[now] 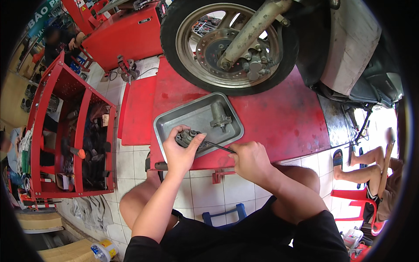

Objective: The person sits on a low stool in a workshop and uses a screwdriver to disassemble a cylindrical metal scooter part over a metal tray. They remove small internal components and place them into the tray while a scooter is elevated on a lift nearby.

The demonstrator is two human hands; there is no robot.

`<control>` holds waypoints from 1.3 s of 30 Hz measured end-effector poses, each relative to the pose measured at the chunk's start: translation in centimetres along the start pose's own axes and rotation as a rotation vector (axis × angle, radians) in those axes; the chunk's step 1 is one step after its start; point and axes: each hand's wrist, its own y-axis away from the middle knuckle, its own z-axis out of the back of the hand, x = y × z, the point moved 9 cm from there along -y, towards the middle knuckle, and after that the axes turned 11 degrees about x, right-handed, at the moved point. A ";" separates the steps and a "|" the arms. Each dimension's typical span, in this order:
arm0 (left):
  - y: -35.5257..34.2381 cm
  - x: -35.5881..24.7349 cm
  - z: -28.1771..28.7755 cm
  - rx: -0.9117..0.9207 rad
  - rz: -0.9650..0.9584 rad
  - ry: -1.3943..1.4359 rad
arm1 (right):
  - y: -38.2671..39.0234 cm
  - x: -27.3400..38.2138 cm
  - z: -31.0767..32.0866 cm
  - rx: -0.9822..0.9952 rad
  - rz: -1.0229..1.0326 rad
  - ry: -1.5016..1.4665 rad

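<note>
My left hand [179, 153] is closed around a small grey metal mechanical part [187, 138], held over the near left of a shallow metal tray [167, 118]. In my right hand [254, 161] is a thin dark-shafted tool [221, 148] that looks like a screwdriver; its handle is hidden in the fist. The shaft points left and reaches the part beside my left thumb, where the exact contact is hidden. Inside the tray, at the right, lies a cylindrical metal motor [219, 115] with a short shaft.
The tray rests on a red platform [279, 118], with a motorbike wheel [229, 48] just beyond it. A dark tool handle [161, 166] lies at the platform's near edge. Left stands a red tool rack [78, 131]. A person [371, 170] sits at the right; another [61, 41] is far left.
</note>
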 end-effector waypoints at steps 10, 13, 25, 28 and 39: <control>0.1 4.5 0.6 -0.088 0.267 0.348 | -1.5 1.1 1.1 -0.175 0.150 -0.083; 0.2 5.7 0.1 -0.073 0.406 0.459 | -1.6 1.6 0.7 -0.174 0.223 -0.027; -0.3 6.5 2.2 -0.103 0.379 0.347 | -4.9 1.5 0.3 -0.026 -0.025 -0.126; -0.4 5.8 2.8 -0.126 0.372 0.384 | -5.8 1.9 -0.7 -0.036 -0.014 -0.099; 1.2 4.2 6.0 -0.255 0.251 0.298 | -7.0 3.9 -0.6 0.059 0.022 -0.082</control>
